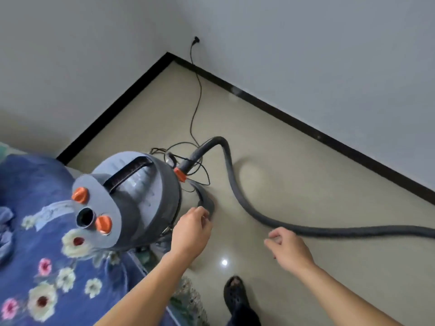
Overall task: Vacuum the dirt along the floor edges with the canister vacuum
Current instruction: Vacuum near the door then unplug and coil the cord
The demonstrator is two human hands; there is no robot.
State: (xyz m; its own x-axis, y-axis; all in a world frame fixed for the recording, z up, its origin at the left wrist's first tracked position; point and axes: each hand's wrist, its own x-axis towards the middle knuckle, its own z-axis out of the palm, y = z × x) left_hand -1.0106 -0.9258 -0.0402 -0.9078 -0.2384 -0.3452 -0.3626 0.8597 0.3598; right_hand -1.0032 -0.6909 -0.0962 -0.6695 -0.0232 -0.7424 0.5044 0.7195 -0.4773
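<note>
A grey canister vacuum (131,196) with orange knobs and a black top handle stands on the beige floor beside a bed. Its grey hose (235,184) leaves an orange coupling, arches up, then runs along the floor to the right edge of view. My left hand (191,229) reaches down by the canister's base rim, fingers loosely curled, touching or nearly touching it. My right hand (288,249) hovers just short of the hose with relaxed fingers, holding nothing.
A black power cord (196,100) runs from a wall plug near the corner to a tangle behind the canister. Black skirting (306,128) lines both walls. A blue floral bedspread (47,267) fills the left. My foot in a dark sandal (235,295) stands below.
</note>
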